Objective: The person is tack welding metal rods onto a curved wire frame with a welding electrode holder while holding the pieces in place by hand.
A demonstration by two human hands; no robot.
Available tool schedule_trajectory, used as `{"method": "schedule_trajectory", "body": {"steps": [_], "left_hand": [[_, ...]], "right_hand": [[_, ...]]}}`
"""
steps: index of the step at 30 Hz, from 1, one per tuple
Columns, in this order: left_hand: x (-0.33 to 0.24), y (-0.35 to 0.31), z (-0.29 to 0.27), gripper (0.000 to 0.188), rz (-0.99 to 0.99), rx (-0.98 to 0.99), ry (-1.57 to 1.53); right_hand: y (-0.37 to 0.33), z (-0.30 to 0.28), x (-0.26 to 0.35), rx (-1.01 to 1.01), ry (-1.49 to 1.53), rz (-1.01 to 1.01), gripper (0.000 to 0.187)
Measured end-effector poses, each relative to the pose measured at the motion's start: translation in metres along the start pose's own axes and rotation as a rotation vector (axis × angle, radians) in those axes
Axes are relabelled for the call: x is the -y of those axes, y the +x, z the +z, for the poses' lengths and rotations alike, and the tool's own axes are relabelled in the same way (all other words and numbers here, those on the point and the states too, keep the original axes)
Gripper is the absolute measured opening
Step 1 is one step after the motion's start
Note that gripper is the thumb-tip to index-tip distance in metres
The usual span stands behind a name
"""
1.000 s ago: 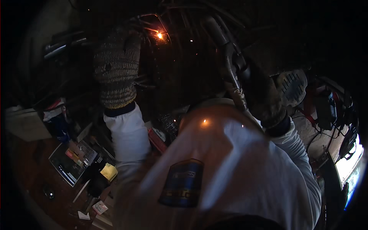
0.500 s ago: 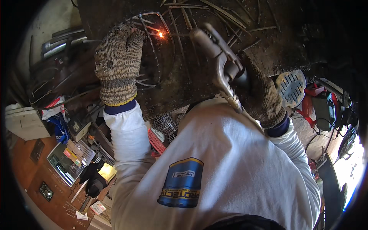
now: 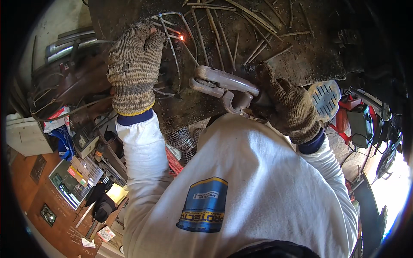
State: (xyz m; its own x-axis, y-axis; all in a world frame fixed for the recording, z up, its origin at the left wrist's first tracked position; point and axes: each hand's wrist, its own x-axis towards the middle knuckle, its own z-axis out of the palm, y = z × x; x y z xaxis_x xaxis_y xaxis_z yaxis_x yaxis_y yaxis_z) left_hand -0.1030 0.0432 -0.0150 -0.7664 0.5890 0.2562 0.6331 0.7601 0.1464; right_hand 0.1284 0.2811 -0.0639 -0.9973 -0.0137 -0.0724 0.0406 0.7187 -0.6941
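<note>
My left hand (image 3: 134, 69), in a striped knit work glove, is closed at the far left of the dark metal table. Its fingers pinch thin metal rods (image 3: 170, 29) with glowing orange ends, beside a bent rod frame (image 3: 175, 58). In my right hand (image 3: 292, 105), also gloved, is a welding electrode holder (image 3: 230, 81) gripped by its handle, jaws toward the left. A thin welding electrode (image 3: 189, 52) runs from the jaws up to a bright glowing spot at the rod ends. My glove hides part of the rods.
Loose rods (image 3: 256, 19) lie scattered over the dark metal table (image 3: 309, 58). A pale slotted oval piece (image 3: 325, 101) sits by my right wrist. At left are metal tubes (image 3: 71, 49) and a white box (image 3: 28, 135). Wire mesh (image 3: 183, 139) lies below the table edge.
My right hand has swung the electrode holder down and left, so its jaws point left and the electrode shows clearly. My left hand stays nearly still. The orange glow remains at the rod ends.
</note>
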Motion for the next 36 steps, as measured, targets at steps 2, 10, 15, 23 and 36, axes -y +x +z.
{"method": "schedule_trajectory", "body": {"steps": [2, 10, 15, 23, 36], "left_hand": [[0.000, 0.001, 0.000, 0.020, 0.018, -0.015, 0.003], [0.000, 0.002, 0.000, 0.020, -0.012, 0.015, 0.042], [0.003, 0.002, 0.002, 0.027, 0.008, 0.027, 0.030], [0.037, -0.007, 0.013, 0.034, 0.109, 0.219, 0.492], [0.041, -0.019, 0.025, 0.040, 0.339, -0.041, 0.664]], "right_hand": [[0.000, 0.002, 0.000, -0.013, -0.016, -0.017, 0.083], [0.005, 0.002, 0.004, -0.055, 0.037, -0.048, 0.084], [0.007, 0.007, -0.001, -0.132, 0.068, -0.126, 0.083], [0.008, 0.008, -0.006, -0.011, -0.119, -0.141, 0.085], [0.008, 0.011, -0.006, -0.167, -0.078, -0.286, 0.063]]}}
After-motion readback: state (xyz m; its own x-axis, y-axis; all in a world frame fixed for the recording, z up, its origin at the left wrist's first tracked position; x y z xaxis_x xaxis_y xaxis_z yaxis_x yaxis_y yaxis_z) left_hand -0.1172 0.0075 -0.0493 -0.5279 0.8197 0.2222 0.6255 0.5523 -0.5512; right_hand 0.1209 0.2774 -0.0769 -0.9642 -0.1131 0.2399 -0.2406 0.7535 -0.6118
